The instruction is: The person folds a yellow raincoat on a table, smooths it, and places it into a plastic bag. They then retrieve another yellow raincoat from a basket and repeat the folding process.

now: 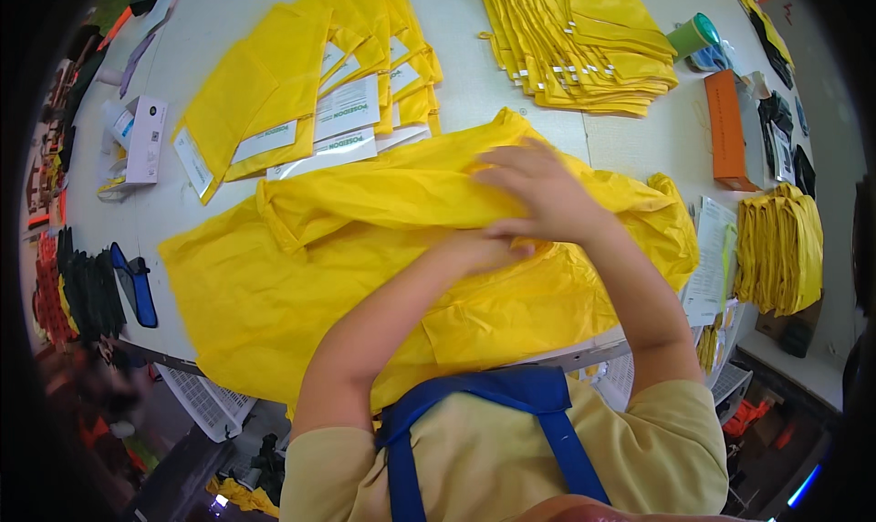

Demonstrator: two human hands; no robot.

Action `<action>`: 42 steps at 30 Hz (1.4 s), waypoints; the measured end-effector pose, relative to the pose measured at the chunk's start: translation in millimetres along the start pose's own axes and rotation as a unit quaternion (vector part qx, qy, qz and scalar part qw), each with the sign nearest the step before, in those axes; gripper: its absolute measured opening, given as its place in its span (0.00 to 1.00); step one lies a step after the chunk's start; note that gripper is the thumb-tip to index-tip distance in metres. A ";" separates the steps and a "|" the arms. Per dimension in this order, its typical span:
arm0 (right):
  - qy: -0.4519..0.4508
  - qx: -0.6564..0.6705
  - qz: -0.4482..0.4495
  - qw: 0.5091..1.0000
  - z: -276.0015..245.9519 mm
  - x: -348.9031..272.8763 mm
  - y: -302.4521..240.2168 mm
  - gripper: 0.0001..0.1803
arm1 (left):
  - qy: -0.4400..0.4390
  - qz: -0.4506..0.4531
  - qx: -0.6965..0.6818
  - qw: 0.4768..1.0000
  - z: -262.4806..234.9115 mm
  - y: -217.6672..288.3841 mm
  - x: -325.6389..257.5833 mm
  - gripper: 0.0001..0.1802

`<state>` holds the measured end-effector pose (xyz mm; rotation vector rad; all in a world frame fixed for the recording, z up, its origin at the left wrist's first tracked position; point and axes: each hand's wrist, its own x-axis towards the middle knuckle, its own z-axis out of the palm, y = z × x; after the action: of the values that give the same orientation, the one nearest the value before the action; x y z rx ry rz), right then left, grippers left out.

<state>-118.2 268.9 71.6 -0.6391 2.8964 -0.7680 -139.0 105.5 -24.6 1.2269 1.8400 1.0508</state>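
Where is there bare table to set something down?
Bare table: between the labelled pile and upper-right pile; beyond the white box, left of the labelled pile; between upper-right pile, orange box and yellow fabric. Crowded: front middle, under the fabric.

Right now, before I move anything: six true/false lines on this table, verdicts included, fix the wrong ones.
1. The left hand and the right hand are both at the large yellow cloth. True.
2. The orange box is left of the cloth. False: the orange box is to its right.
3. A green-ended cylinder lies beside the upper-right stack. True.
4. That upper-right stack is blue. False: it is yellow.
5. Yellow pieces with white labels lie beyond the cloth, upper left. True.
6. The right hand holds scissors. False: no tool shows in it.
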 end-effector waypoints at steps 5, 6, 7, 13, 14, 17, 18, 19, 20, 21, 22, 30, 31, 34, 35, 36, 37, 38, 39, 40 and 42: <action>0.015 -0.120 0.254 0.960 -27.5 -113.6 53.0 0.40 | 0.384 -0.017 0.146 0.912 -54.2 25.0 -77.1 0.17; 0.019 -0.096 0.272 0.957 -29.9 -130.1 60.8 0.35 | 0.415 -0.050 0.275 0.866 -69.9 21.0 -77.0 0.17; 0.029 -0.104 0.274 0.956 -28.6 -145.8 72.7 0.30 | 0.438 -0.079 0.399 0.801 -83.7 18.5 -75.1 0.18; 0.185 -0.186 0.224 0.939 -0.9 -183.2 110.6 0.12 | -0.141 -0.359 0.274 0.881 -103.5 30.6 -88.9 0.30; 0.192 -0.196 0.206 0.939 2.5 -186.2 113.4 0.11 | -0.179 -0.329 0.260 0.890 -106.1 35.3 -87.8 0.30; 0.197 -0.212 0.165 0.943 13.4 -188.1 117.7 0.11 | 0.108 -0.188 0.205 0.954 -92.9 26.6 -33.9 0.28; 0.199 -0.223 0.149 0.943 12.0 -187.5 116.6 0.11 | 0.178 -0.101 0.227 0.952 -79.2 31.0 -8.7 0.27; 0.196 -0.223 0.138 0.945 11.7 -185.9 117.2 0.10 | 0.172 -0.110 0.238 0.950 -66.9 42.7 19.0 0.24; 0.192 -0.225 0.129 0.947 10.8 -184.7 116.4 0.10 | 0.165 -0.116 0.247 0.948 -57.1 52.1 45.3 0.22; 0.188 -0.226 0.115 0.949 7.3 -183.0 115.4 0.10 | 0.133 -0.141 0.307 0.932 -46.0 35.8 66.3 0.19; 0.185 -0.234 0.102 0.949 3.0 -184.4 116.9 0.09 | 0.100 -0.162 0.365 0.911 -38.9 16.1 84.9 0.17; 0.220 -0.245 0.055 0.942 -9.4 -200.1 122.1 0.06 | 0.069 -0.197 0.351 0.913 -59.7 16.7 100.8 0.10; 0.214 -0.247 0.053 0.944 -8.0 -200.3 122.5 0.06 | 0.076 -0.223 0.341 0.910 -53.4 13.2 104.2 0.10; 0.200 -0.249 0.048 0.946 -3.8 -200.4 123.1 0.05 | -0.004 -0.259 0.365 0.894 -46.5 -0.1 111.1 0.13; 0.199 -0.248 0.048 0.947 -4.6 -200.5 122.5 0.06 | 0.027 -0.257 0.310 0.915 -47.4 -8.4 110.3 0.14; 0.197 -0.248 0.048 0.947 -5.3 -200.5 121.8 0.06 | 0.058 -0.254 0.255 0.931 -51.4 -18.1 107.4 0.16; 0.196 -0.249 0.051 0.947 -5.6 -202.3 122.5 0.06 | 0.087 -0.248 0.200 0.944 -58.2 -17.0 105.1 0.18; 0.194 -0.250 0.053 0.947 -5.8 -205.3 123.8 0.06 | 0.096 -0.263 0.171 0.945 -64.4 -15.4 101.6 0.16; 0.193 -0.252 0.056 0.947 -5.4 -208.1 125.0 0.06 | 0.104 -0.278 0.141 0.944 -70.8 -12.6 97.3 0.15; 0.195 -0.250 0.061 0.946 -3.4 -210.5 124.9 0.06 | 0.111 -0.293 0.112 0.943 -74.1 -6.6 92.7 0.15; 0.199 -0.244 0.063 0.947 -1.0 -209.0 125.9 0.06 | 0.135 -0.224 0.228 0.938 -40.5 -3.2 81.2 0.15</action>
<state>24.7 454.8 4.4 -0.3506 3.4941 -0.1638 -201.5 171.0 -17.5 0.8545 2.5262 0.5709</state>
